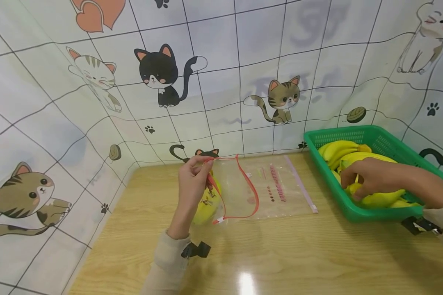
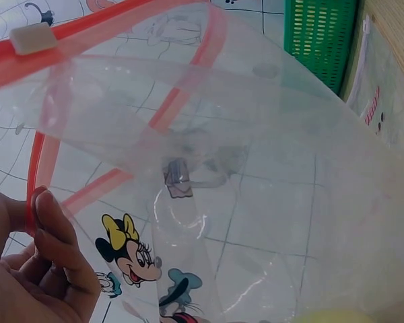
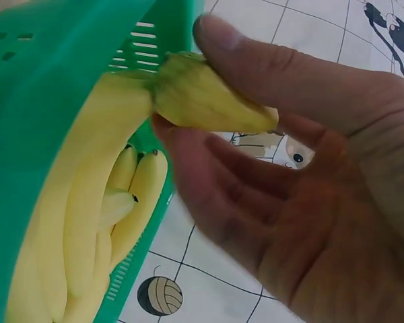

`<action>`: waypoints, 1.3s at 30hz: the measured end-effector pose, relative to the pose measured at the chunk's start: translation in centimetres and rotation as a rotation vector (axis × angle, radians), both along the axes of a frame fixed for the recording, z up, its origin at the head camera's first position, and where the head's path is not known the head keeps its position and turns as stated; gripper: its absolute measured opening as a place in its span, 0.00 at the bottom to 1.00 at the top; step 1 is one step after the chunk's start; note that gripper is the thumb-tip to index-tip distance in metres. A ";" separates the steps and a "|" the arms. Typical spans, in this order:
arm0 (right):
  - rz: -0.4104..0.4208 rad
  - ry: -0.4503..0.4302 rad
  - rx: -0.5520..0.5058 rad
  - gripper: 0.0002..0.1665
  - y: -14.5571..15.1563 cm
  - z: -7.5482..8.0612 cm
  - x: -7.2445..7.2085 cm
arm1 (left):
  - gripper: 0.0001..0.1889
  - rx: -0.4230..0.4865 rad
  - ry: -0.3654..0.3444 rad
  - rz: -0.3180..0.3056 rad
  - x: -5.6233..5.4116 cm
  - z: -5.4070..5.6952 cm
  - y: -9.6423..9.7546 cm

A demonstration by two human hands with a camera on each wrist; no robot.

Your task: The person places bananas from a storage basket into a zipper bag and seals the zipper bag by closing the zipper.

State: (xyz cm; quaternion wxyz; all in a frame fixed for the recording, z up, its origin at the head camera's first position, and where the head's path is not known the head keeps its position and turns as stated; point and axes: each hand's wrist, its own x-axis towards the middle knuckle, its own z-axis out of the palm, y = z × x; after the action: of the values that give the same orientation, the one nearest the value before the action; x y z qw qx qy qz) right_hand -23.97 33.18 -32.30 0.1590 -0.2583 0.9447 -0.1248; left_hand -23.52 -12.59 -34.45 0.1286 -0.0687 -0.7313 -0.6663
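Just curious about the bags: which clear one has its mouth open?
The red-edged bag in the left hand: its red edges gape apart. The other bag, with a lilac strip, lies flat on the table.

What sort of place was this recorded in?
Probably an indoor tabletop work corner, though the room beyond is hidden: a wood-grain table, rippled cat-print sheeting behind it, and a green basket of bananas.

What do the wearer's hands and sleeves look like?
Left hand and right hand are bare, no gloves. The left sleeve and right sleeve are light beige. A small angular black piece sits at the left cuff; a black fitting with a shiny silvery part is at the right.
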 end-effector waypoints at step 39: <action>-0.068 0.836 -0.140 0.22 -1.9 5.4 -0.2 | 0.07 0.006 0.031 -0.013 0.1 0.0 0.1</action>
State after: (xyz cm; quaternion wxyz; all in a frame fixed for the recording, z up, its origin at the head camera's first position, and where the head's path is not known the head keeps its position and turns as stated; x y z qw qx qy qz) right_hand -24.13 31.32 -26.88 -0.2599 -0.2655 0.9251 -0.0782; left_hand -23.46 -12.45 -34.42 0.1358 -0.0834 -0.7268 -0.6681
